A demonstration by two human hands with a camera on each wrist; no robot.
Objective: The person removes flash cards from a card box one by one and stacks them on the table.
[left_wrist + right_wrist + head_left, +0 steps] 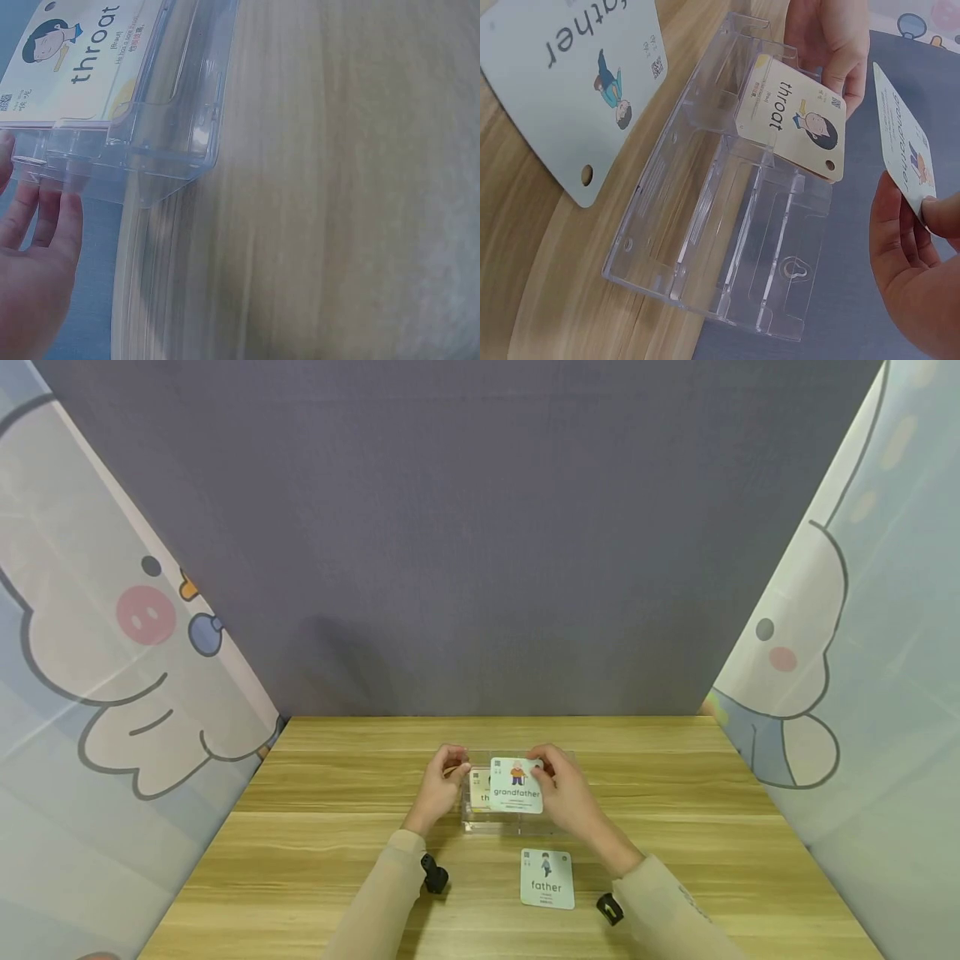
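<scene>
Clear plastic holder: on table, left hand pinching its end; uneven pressure could tip it.
Grandfather card: clamped in right hand grip, apart from holder; tilting could snag it on throat card.

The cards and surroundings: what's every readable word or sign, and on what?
"grandfather": held card, in the right hand
"father": loose card on the table
"throat": front card in the clear holder
Too small or blurred: most fine print, the square codes, the right sleeve's marking
</scene>
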